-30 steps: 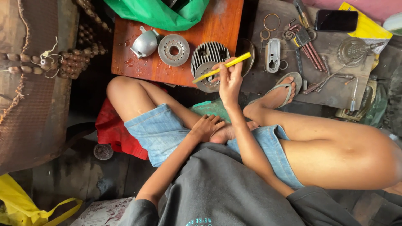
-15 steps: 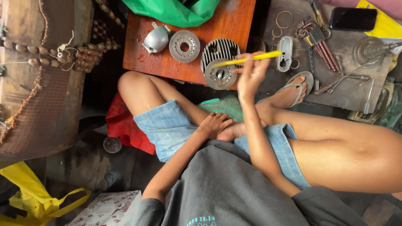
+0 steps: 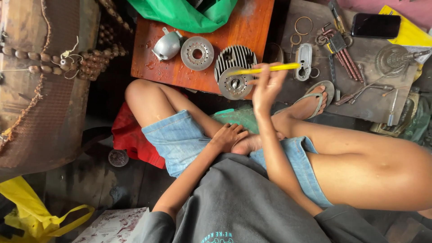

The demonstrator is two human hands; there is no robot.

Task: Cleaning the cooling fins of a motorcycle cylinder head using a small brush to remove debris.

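Note:
My right hand (image 3: pixel 266 87) holds a thin yellow tool (image 3: pixel 265 69), lying level above a round metal part (image 3: pixel 235 84) at the near edge of a low red-brown wooden table (image 3: pixel 252 27). Behind that part sits a finned grey cylinder head (image 3: pixel 236 57). My left hand (image 3: pixel 228 137) rests on my lap, fingers curled against my foot and the denim shorts, holding nothing. On the table to the left lie a round flanged disc (image 3: pixel 197 53) and a silver metal housing (image 3: pixel 167 46).
A green bag (image 3: pixel 189 13) lies at the table's far edge. Right of the table a dark mat (image 3: pixel 360 54) carries rings, red-handled tools, a black phone (image 3: pixel 375 25) and metal parts. A rusty mesh frame (image 3: pixel 40 90) with beads stands left. A yellow bag (image 3: pixel 31 211) lies near left.
My right hand has swung the yellow tool from tilted to level, just above the round part. The left hand stays on my lap. The view shifted slightly.

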